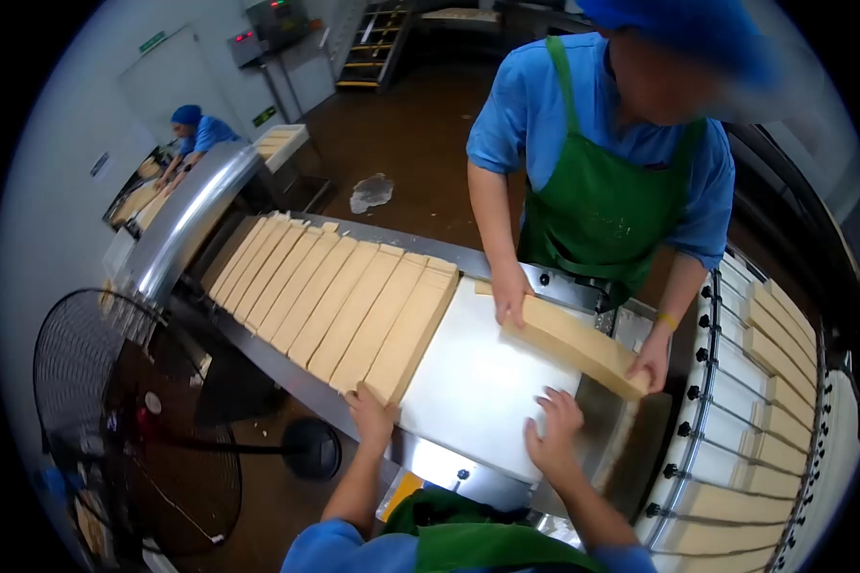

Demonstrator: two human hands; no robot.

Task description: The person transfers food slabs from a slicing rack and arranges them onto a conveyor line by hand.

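At nine o'clock from the white surface [478, 368], pale blocks [320, 296] lay in a row. At seven, the left hand [371, 418] touched the nearest block's end; whether it gripped, I could not tell. At five, the right hand [554, 435] was spread wide, empty. A co-worker's hands [513, 296] held another block [575, 342] at four. A fan [86, 358] stood at eight, brown floor [430, 134] at twelve.

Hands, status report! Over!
Left hand: fingers touching long beige end slab. Right hand: open, empty. Maybe in the way: another long beige slab, in co-worker's hands.
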